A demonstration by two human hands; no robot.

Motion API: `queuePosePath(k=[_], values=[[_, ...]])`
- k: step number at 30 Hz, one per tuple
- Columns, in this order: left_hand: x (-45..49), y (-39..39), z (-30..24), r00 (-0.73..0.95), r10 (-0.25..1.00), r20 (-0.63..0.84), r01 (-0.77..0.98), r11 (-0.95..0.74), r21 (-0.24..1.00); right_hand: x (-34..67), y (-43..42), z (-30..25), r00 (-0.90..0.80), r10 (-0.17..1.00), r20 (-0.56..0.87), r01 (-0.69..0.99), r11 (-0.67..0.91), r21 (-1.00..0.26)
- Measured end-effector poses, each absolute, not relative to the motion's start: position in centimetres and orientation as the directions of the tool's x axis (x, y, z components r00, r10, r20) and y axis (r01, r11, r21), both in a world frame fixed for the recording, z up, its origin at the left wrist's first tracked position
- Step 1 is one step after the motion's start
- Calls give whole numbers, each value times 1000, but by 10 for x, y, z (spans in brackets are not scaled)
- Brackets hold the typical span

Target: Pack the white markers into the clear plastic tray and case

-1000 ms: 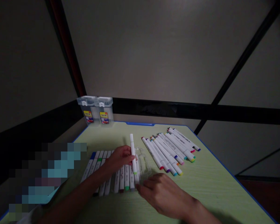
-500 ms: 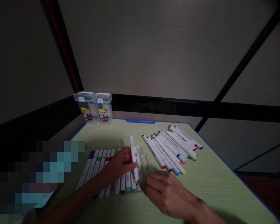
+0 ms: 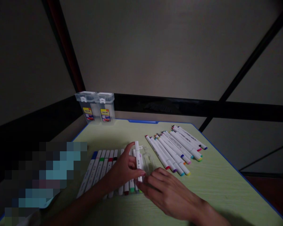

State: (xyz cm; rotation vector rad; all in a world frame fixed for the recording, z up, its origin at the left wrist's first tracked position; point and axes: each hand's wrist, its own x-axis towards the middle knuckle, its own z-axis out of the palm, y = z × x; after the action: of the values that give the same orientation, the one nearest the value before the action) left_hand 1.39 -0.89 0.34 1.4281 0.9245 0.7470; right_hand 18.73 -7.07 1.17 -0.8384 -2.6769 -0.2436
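Observation:
My left hand (image 3: 128, 166) pinches a white marker (image 3: 138, 157) between thumb and fingers, holding it nearly upright over the right part of a clear plastic tray (image 3: 150, 159). White markers (image 3: 100, 171) with coloured bands and ends lie side by side in the tray; my left hand and forearm cover some of them. My right hand (image 3: 163, 191) is closed at the tray's near right edge, its fingertips close to the marker's lower end. Grooves in the tray's right end show beside the held marker.
To the right, a loose spread of white markers (image 3: 176, 147) with coloured tips lies on the pale green table (image 3: 217, 185). Two clear lidded boxes (image 3: 95, 106) with labels stand at the back left. A blurred-out patch (image 3: 52, 169) covers the left side. A wall rises behind.
The marker in my left hand has turned and moved slightly right and down, and the index finger now reaches its top. My right hand has shifted slightly left, closer to the marker.

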Motion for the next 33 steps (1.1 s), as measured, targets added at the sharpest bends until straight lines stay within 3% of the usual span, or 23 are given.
queuePosePath(k=[16, 24, 33], values=[[11, -6, 7, 499, 865, -61, 86, 21, 996, 187, -71, 9, -799, 489, 350, 545, 835, 77], [13, -7, 7, 530, 848, -23, 108, -40, 993, 188, -69, 10, -784, 461, 417, 525, 850, 48], [14, -6, 0, 352, 934, 57, 282, -164, 945, 188, -70, 8, -771, 456, 445, 528, 848, 45]])
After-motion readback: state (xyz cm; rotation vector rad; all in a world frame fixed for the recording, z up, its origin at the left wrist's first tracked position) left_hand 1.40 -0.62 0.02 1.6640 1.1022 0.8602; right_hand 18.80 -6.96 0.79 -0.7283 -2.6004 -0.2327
